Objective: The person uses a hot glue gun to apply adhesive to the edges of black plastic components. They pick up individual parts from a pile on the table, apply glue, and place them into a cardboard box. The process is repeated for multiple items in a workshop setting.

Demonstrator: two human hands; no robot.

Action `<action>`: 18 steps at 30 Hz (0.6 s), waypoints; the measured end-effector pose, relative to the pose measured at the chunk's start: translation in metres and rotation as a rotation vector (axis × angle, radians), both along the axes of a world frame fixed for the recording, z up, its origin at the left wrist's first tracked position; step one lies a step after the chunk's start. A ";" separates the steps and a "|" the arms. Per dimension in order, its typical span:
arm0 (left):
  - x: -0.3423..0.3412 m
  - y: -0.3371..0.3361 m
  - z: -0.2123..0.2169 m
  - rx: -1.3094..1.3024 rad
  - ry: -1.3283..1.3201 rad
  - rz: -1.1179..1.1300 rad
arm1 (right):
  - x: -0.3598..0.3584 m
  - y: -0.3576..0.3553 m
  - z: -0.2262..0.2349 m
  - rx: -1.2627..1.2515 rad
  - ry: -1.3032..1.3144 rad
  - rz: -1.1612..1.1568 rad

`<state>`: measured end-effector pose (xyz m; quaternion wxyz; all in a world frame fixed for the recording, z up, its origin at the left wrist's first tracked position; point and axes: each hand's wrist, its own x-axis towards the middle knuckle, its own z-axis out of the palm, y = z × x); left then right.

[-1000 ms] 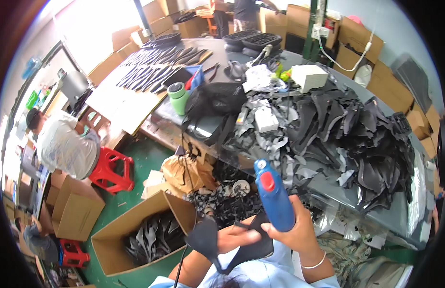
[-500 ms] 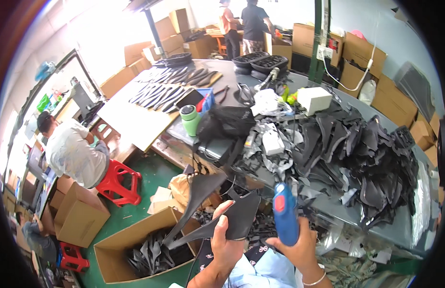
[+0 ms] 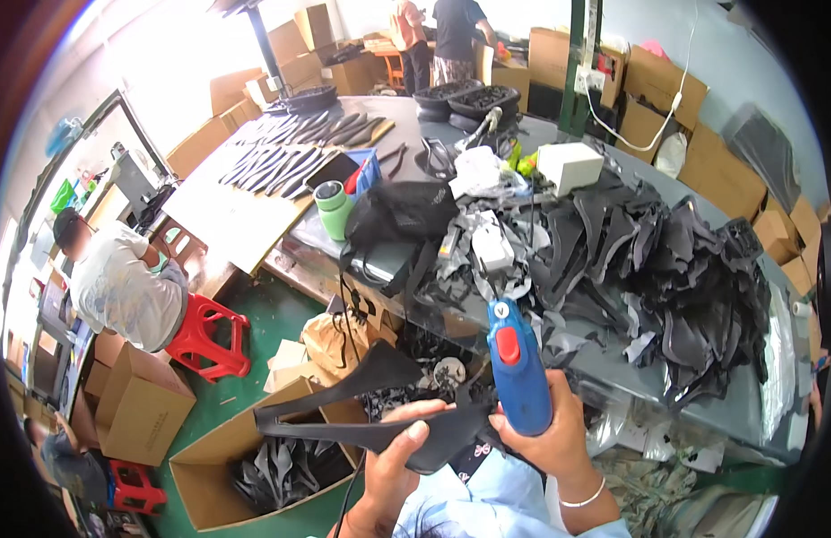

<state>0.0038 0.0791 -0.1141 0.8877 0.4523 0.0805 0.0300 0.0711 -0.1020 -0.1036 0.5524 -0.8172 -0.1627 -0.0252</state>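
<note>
My left hand (image 3: 395, 457) is closed round a black, forked, moulded piece (image 3: 444, 439), its thumb on top. Two long arms of the piece stretch leftward over the open carton (image 3: 195, 484), where several similar dark pieces (image 3: 285, 471) lie. In my right hand (image 3: 559, 435) is a blue handheld power tool (image 3: 523, 390) with a red button, tilted with its narrow end pointing away from me. My right thumb is close to the right end of the piece; whether they touch I cannot tell. The tool's tip is hard to make out against the scraps behind it.
A large heap of black pieces (image 3: 675, 278) covers the right of the grey table (image 3: 613, 381). Near its left edge stand a green bottle (image 3: 333, 211) and a black bag (image 3: 402, 215). A person (image 3: 128, 278) sits on a red stool (image 3: 209, 341) at left; two people stand at the back.
The forked piece has turned flatter, its arms now pointing left. My right hand and the tool have come closer to it. The whole view has shifted slightly.
</note>
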 end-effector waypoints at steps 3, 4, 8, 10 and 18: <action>-0.002 -0.001 0.002 -0.016 -0.020 -0.023 | -0.002 0.002 0.011 -0.113 -0.136 -0.034; -0.002 -0.001 0.000 -0.034 -0.017 -0.017 | -0.004 0.003 0.006 -0.090 -0.093 -0.039; 0.000 -0.006 0.002 -0.076 0.067 0.051 | -0.001 0.002 0.008 -0.084 -0.103 0.004; 0.002 -0.007 0.001 -0.071 0.064 0.054 | -0.001 0.002 0.008 -0.064 -0.072 0.011; 0.000 -0.001 -0.012 -0.250 0.118 -0.095 | 0.010 -0.013 0.008 0.220 0.292 0.186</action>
